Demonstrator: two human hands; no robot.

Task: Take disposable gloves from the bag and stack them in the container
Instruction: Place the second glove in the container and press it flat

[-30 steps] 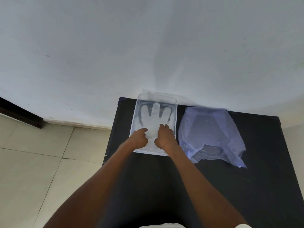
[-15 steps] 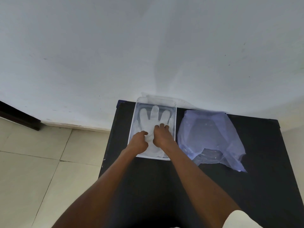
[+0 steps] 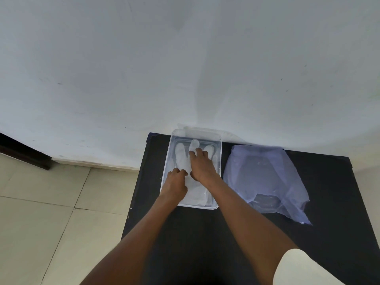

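A clear rectangular container (image 3: 167, 161) sits at the far left corner of the black table. A white disposable glove (image 3: 181, 156) lies flat inside it, fingers pointing to the wall. My left hand (image 3: 175, 184) rests on the glove's lower palm with its fingers curled and its fingertips pinching the glove. My right hand (image 3: 202, 165) lies flat on the glove with fingers spread, its fingertips reaching the base of the glove's fingers. To the right of the container lies the translucent bluish bag (image 3: 265, 175), crumpled, its mouth towards me. Its contents are hard to make out.
The black table (image 3: 329, 212) stands against a white wall (image 3: 185, 68). Its left edge drops to a tiled floor (image 3: 51, 212). A dark skirting strip (image 3: 22, 153) runs at the far left. My forearms cross the table's near half.
My right hand has slid forward along the glove towards its fingers. My left hand has stayed on the glove's lower palm. The glove lies flatter in the container.
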